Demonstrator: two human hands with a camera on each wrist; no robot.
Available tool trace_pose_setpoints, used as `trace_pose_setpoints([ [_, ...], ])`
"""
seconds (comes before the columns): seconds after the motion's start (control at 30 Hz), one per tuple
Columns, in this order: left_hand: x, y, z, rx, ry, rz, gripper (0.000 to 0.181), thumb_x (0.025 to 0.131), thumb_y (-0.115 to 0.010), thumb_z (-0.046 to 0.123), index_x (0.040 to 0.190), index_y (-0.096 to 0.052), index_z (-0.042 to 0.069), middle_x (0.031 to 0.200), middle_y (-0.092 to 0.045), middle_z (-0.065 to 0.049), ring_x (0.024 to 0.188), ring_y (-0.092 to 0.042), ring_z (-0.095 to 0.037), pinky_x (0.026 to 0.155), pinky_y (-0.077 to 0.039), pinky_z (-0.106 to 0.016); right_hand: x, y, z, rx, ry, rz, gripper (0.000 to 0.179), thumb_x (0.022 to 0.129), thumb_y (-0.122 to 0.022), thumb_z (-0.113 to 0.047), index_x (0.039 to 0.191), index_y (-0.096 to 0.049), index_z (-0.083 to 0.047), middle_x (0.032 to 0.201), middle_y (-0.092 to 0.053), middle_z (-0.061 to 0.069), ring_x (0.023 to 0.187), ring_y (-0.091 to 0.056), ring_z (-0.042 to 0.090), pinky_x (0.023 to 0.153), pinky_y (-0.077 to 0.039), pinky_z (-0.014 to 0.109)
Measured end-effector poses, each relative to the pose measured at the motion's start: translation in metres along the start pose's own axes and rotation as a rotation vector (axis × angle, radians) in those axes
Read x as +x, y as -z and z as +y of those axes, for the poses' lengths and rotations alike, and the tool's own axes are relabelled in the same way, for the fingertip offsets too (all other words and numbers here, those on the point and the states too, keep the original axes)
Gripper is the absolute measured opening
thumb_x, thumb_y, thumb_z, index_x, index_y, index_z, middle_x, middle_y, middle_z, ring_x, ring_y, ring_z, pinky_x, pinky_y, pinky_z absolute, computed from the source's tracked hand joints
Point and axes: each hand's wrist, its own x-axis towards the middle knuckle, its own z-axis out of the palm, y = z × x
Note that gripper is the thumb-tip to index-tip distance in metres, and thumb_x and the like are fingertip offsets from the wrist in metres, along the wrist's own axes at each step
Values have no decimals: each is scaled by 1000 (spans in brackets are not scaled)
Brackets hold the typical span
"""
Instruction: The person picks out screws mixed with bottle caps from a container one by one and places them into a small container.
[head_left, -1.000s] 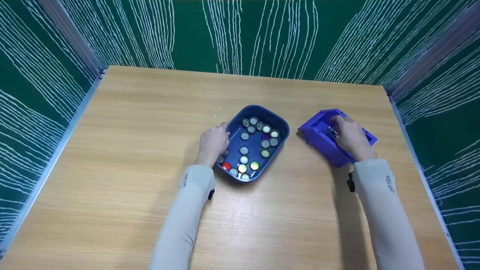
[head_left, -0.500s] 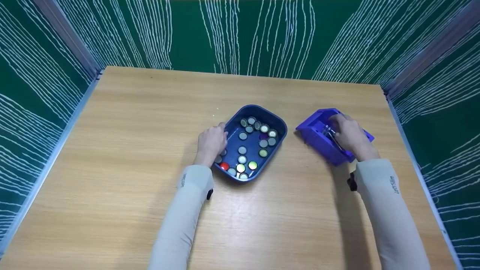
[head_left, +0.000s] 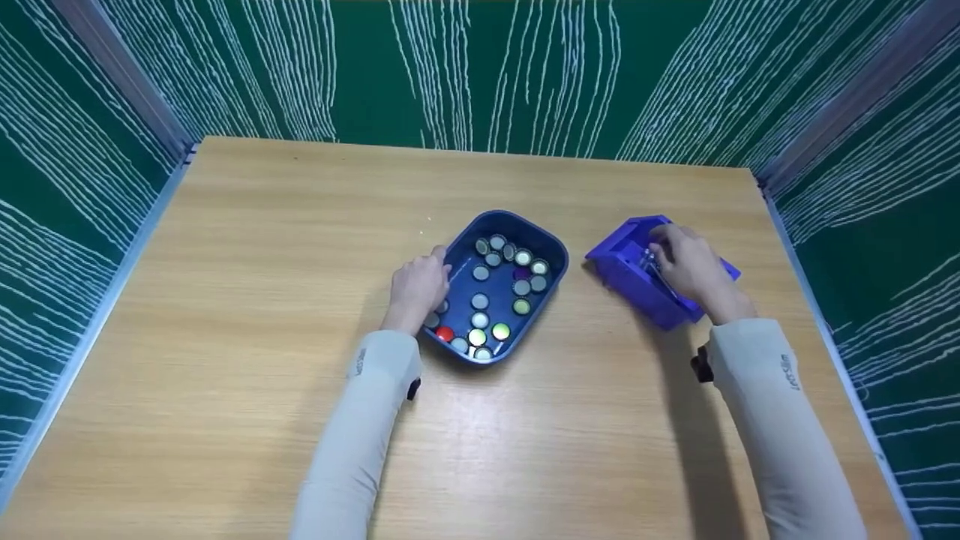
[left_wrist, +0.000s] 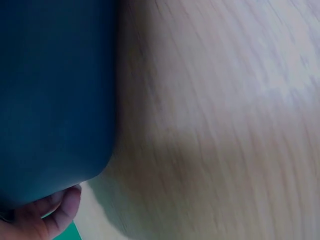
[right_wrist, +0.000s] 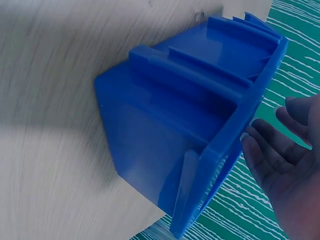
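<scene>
A dark blue plastic tub stands mid-table with several round bottle caps inside, mostly grey, some yellow-green, one red. My left hand grips the tub's left rim; in the left wrist view, curled fingers touch the wall's outside. To the right sits a purple-blue parts bin, its opening holding shiny metal pieces too small to name. My right hand reaches over that opening. In the right wrist view its fingers are loosely bent at the bin's edge, with nothing visible between them.
The wooden table carries both containers. Tiny white specks lie behind the tub. Green walls with white wavy lines enclose the table at the back and sides.
The whole scene shifts slightly left in view. My right hand moves a little within the parts bin, and the metal pieces under it show differently. My left hand keeps hold of the tub.
</scene>
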Motion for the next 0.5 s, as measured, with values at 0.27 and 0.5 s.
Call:
trace_pose_setpoints([
  [0.27,3,11,-1,-115,17,-125,43,106,-39,32,145,-39,15,127,-62,-21,114,-63,-39,94,-50,-52,-3,3,-7,34,2,16,61,102,-46,-45,143,-40,0,142,-46,29,131,-44,48,106,-36,65],
  [0.5,1,26,-2,-329,59,-256,66,104,-34,50,156,-20,11,151,-43,-20,138,-44,-37,115,-33,-52,-5,5,-13,24,6,19,80,94,-54,-58,149,-32,-4,147,-42,27,139,-34,48,110,-27,69],
])
